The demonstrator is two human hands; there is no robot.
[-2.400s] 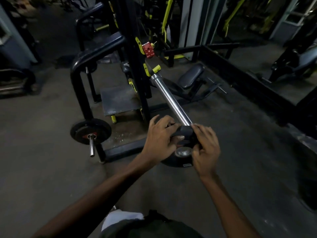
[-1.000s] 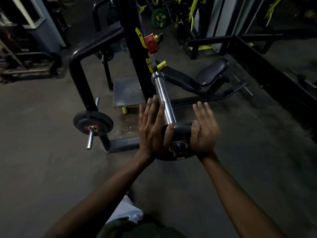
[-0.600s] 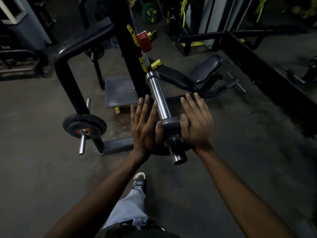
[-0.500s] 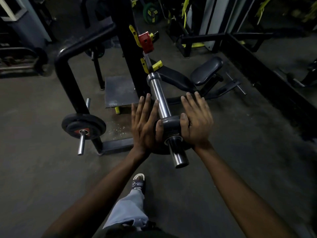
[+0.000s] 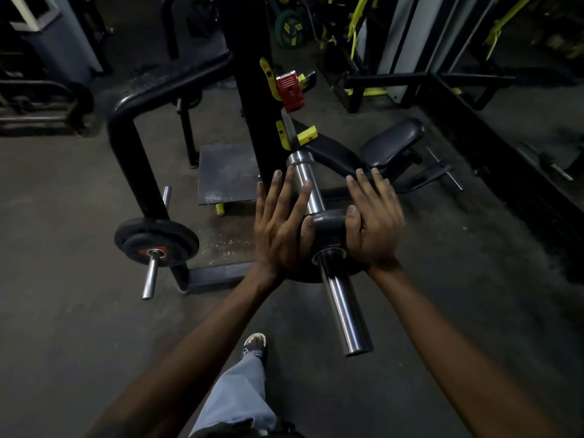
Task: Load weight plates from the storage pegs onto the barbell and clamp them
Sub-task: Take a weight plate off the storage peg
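A black weight plate [image 5: 328, 227] sits on the chrome barbell sleeve [image 5: 343, 308], about halfway along it. My left hand [image 5: 279, 232] presses flat on the plate's left side with its thumb on the rim. On the right side, my right hand [image 5: 373, 222] does the same, fingers stretched forward. The far part of the sleeve [image 5: 303, 177] runs to the black rack upright [image 5: 249, 90]. A red clamp-like piece [image 5: 290, 90] sits on that upright above the bar.
Two black plates [image 5: 156, 240] hang on a low storage peg [image 5: 149, 279] at the left of the rack frame [image 5: 132, 165]. A padded bench seat [image 5: 392, 140] lies behind the bar. My leg and sandalled foot [image 5: 254, 346] stand below the sleeve on the concrete floor.
The plate has slid from the sleeve's tip farther along the bar, away from me, with both hands on it. More bare chrome now sticks out behind it.
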